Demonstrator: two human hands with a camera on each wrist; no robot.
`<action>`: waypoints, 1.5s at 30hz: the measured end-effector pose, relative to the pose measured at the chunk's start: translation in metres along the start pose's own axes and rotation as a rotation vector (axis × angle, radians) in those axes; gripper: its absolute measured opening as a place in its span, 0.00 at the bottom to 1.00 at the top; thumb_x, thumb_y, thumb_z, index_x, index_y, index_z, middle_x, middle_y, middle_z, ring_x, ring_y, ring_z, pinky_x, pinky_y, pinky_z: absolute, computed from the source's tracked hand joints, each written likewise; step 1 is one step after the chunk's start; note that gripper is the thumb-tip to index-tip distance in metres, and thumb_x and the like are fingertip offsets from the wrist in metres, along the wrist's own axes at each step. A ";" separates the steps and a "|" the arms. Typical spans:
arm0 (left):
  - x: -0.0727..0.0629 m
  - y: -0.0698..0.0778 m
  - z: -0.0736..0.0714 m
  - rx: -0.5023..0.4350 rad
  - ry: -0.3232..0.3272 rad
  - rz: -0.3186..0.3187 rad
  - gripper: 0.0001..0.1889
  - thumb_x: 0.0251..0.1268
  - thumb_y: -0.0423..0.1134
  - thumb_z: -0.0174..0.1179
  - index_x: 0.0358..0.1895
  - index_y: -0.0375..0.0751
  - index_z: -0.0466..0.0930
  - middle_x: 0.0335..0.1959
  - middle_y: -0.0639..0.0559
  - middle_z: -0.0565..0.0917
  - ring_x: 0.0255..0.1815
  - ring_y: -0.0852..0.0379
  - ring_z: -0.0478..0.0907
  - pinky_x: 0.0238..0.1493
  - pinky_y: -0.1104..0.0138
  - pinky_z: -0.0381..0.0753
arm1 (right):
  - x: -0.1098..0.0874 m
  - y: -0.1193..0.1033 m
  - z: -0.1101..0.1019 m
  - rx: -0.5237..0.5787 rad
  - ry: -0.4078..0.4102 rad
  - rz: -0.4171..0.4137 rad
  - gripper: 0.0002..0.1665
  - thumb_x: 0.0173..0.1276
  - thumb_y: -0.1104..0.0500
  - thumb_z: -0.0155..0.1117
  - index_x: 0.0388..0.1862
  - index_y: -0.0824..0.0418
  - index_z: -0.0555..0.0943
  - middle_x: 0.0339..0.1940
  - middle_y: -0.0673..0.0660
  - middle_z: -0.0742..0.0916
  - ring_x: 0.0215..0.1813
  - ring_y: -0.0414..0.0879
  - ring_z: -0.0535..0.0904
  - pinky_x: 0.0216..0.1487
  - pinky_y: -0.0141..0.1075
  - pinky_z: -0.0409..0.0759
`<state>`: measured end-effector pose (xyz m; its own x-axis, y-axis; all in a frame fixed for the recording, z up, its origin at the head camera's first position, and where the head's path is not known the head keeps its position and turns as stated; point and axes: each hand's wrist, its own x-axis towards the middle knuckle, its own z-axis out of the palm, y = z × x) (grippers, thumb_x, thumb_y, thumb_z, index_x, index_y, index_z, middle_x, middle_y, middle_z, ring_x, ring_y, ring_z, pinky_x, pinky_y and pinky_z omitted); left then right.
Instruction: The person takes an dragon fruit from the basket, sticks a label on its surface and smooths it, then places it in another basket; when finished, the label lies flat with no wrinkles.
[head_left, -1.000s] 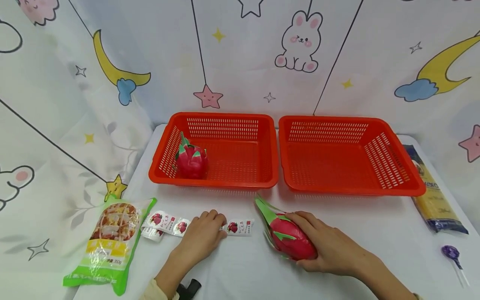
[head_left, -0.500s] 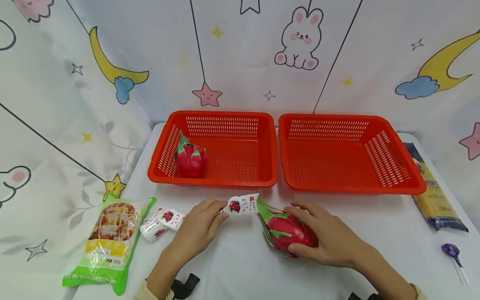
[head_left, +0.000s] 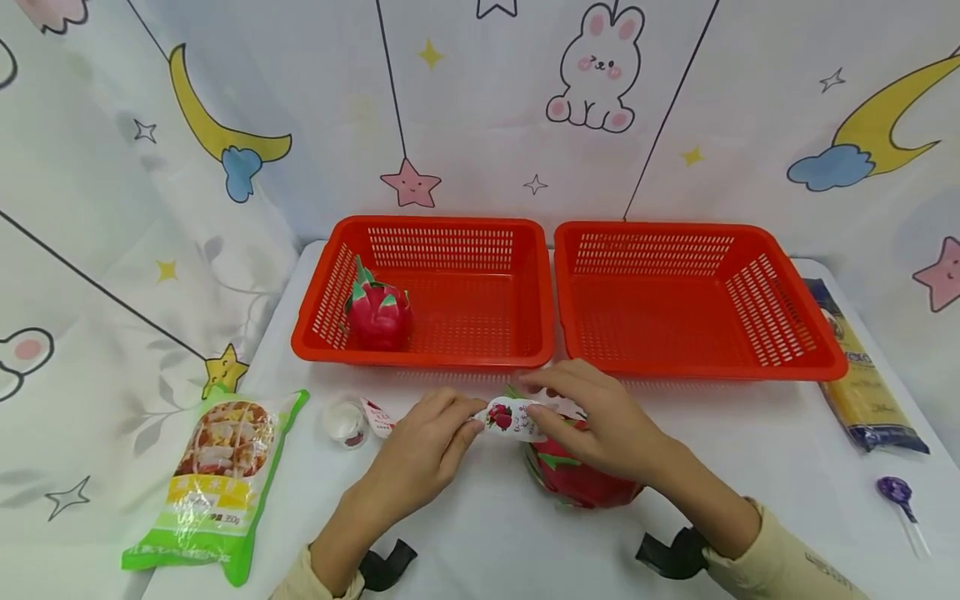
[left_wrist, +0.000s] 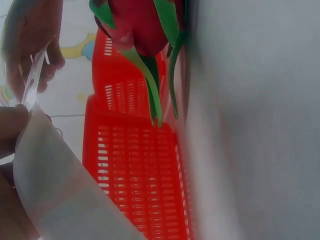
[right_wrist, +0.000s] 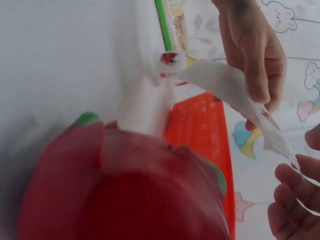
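My left hand (head_left: 423, 442) pinches a strip of white stickers (head_left: 510, 418) printed with red dragon fruit, between thumb and fingers. The strip's pale underside (left_wrist: 60, 175) shows in the left wrist view. At its free end, my right hand (head_left: 603, 417) spreads thumb and fingers around the strip, a gap visible between them. Below that hand a pink dragon fruit (head_left: 581, 483) with green leaf tips lies on the table, partly hidden. Left of my left hand, the sticker roll (head_left: 345, 422) rests on the white cloth.
Two red plastic baskets stand side by side at the back; the left basket (head_left: 423, 360) contains another dragon fruit (head_left: 380, 317), and the right basket (head_left: 705, 368) is beside it. A green snack bag (head_left: 217, 483) lies left. A yellow packet (head_left: 866, 383) and purple lollipop (head_left: 896, 492) lie right.
My left hand has lifted the sticker strip and moved it right, over the dragon fruit's leafy end. My right hand has left the dragon fruit and come up to the strip's end.
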<state>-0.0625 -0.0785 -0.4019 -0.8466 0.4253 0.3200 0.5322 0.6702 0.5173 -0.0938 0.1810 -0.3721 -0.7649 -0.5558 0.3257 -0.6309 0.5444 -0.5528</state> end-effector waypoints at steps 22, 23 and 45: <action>0.002 -0.001 0.008 0.017 0.003 0.079 0.11 0.74 0.37 0.60 0.55 0.46 0.82 0.42 0.57 0.82 0.44 0.61 0.76 0.46 0.68 0.80 | 0.008 -0.003 0.030 0.098 -0.024 -0.083 0.09 0.69 0.62 0.69 0.42 0.51 0.79 0.43 0.44 0.83 0.44 0.34 0.80 0.45 0.31 0.86; 0.002 -0.002 0.009 0.022 -0.002 0.070 0.12 0.74 0.37 0.60 0.56 0.46 0.82 0.42 0.57 0.82 0.45 0.61 0.76 0.47 0.68 0.81 | 0.008 -0.003 0.030 0.104 -0.022 -0.087 0.09 0.68 0.63 0.70 0.41 0.51 0.79 0.44 0.44 0.83 0.45 0.35 0.80 0.46 0.32 0.86; -0.020 -0.015 0.014 0.169 -0.206 -0.114 0.10 0.71 0.41 0.62 0.50 0.45 0.85 0.42 0.54 0.83 0.44 0.54 0.79 0.43 0.60 0.81 | -0.008 0.000 0.016 0.135 0.007 0.040 0.13 0.69 0.64 0.68 0.46 0.49 0.79 0.40 0.41 0.83 0.43 0.34 0.77 0.44 0.32 0.81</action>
<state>-0.0534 -0.0889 -0.4277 -0.8914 0.4442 0.0899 0.4413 0.8053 0.3959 -0.0859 0.1758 -0.3870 -0.7900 -0.5310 0.3065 -0.5773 0.4758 -0.6636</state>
